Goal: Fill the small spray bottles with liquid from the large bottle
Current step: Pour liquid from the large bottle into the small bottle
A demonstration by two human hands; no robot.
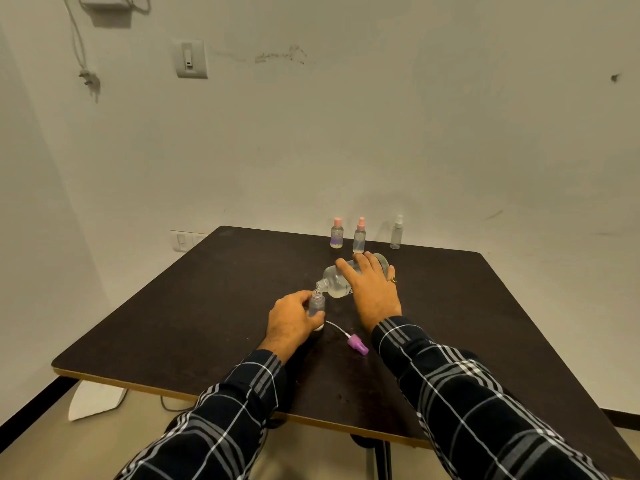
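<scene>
Bench in front of me: dark brown table (173, 323), light edge band. Wall behind it is off-white with a scuff mark (280, 55). Wall switch (189, 58) upper left; beside it a cable with plug (90, 81) hangs from a white box (104, 1). Socket plate (181, 241) low, behind the table's far-left corner. White object (95, 400) on the floor under the near-left corner; I cannot tell what it is.

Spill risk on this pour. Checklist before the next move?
1. Large bottle mouth over small bottle opening: ok, they meet.
2. Left hand grips small bottle upright: ok.
3. Right hand holds large bottle tilted: ok.
4. Purple spray cap off, lying between the forearms: ok.
5. Small bottle fill level: cannot tell.
</scene>
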